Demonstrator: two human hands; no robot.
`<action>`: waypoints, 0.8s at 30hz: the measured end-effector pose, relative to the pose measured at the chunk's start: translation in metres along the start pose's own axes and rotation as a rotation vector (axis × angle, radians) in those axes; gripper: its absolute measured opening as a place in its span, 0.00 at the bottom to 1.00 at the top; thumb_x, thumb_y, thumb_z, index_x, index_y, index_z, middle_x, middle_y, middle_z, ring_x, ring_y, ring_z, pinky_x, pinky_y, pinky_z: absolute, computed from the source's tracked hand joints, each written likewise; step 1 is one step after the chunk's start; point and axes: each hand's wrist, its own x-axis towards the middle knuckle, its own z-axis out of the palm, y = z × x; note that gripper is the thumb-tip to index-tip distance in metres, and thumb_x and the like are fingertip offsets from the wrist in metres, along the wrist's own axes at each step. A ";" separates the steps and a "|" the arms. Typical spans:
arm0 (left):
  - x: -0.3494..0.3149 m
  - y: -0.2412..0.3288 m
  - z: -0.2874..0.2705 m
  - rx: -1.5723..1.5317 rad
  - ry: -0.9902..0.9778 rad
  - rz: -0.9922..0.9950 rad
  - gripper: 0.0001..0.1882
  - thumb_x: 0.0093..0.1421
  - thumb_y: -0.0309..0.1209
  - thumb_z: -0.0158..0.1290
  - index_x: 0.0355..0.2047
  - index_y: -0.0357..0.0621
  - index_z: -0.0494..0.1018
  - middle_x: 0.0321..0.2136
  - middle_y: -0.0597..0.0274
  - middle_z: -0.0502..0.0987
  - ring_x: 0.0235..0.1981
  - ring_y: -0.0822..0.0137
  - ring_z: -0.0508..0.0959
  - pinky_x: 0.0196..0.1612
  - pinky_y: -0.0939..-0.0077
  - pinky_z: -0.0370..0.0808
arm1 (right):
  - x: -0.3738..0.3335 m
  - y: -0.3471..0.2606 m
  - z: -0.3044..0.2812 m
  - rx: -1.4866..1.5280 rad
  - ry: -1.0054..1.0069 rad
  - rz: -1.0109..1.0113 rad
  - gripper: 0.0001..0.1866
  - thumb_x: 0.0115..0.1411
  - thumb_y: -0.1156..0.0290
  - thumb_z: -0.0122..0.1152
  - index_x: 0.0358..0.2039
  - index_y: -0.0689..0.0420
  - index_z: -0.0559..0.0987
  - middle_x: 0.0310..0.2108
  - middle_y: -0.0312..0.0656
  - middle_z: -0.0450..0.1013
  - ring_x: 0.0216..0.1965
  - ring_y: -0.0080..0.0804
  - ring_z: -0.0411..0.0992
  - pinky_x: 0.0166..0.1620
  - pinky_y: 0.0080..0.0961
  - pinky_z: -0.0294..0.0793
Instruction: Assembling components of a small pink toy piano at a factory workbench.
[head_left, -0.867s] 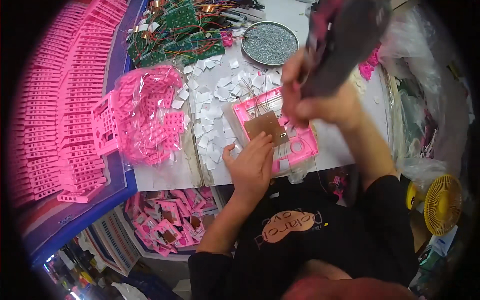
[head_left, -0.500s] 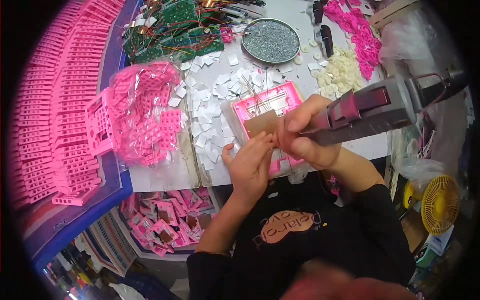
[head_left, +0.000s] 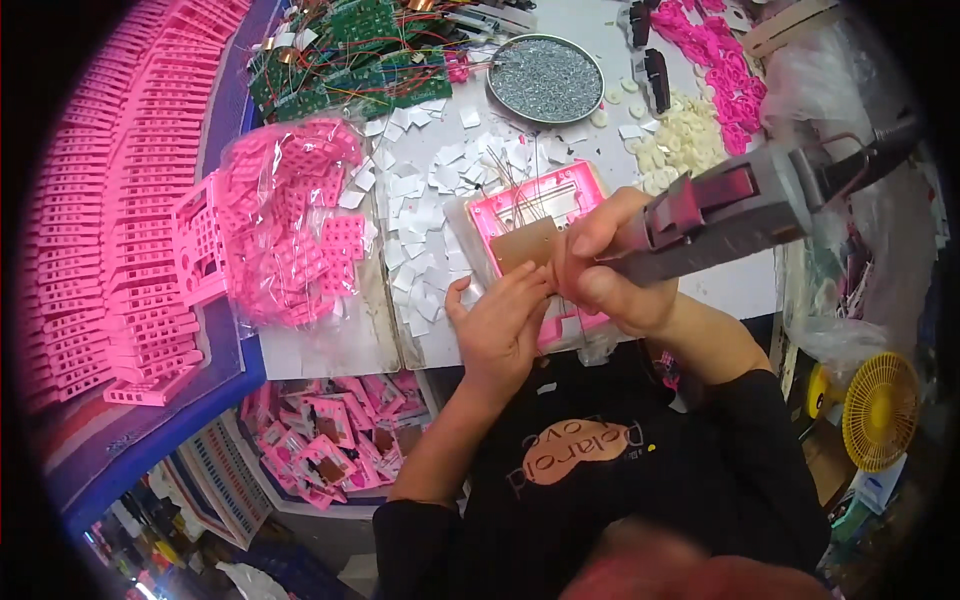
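Pink plastic shows in the open casing (head_left: 486, 224) at the middle of the table (head_left: 735, 285), near the person; a brown board (head_left: 525, 241) lies inside it, with thin wires fanning out at its far side. The left hand (head_left: 503, 318) is unclenched, its fingers laid over the near edge of the board and its thumb splayed to the left. Right beside its fingertips, the right hand (head_left: 615, 270) is wrapped around a grey power tool (head_left: 720, 225); the tool's working tip is hidden beneath that hand.

Compared with the earliest view, the right hand has come nearer, and the tool, once raised toward the far right, now slants off to the right. Cream pieces (head_left: 685, 140) and two black parts (head_left: 655, 80) at the far right, which it covered then, are visible again. Since the last view little has changed: the tool's rear end sits slightly farther left, while the left hand and the casing have stayed put.

White squares (head_left: 412, 215) are scattered left of the casing. Beyond it stands a round dish (head_left: 603, 78) of small metal pieces, with green circuit boards (head_left: 370, 50) at the far left of the table, and a clear bag (head_left: 290, 230) of pink parts nearer.
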 end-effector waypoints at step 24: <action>0.017 0.003 -0.014 0.036 -0.115 -0.011 0.05 0.60 0.30 0.60 0.34 0.44 0.77 0.36 0.61 0.84 0.46 0.65 0.83 0.62 0.49 0.57 | 0.023 0.018 -0.022 -0.418 -0.156 0.037 0.13 0.62 0.77 0.63 0.41 0.57 0.66 0.29 0.41 0.72 0.29 0.25 0.70 0.33 0.26 0.71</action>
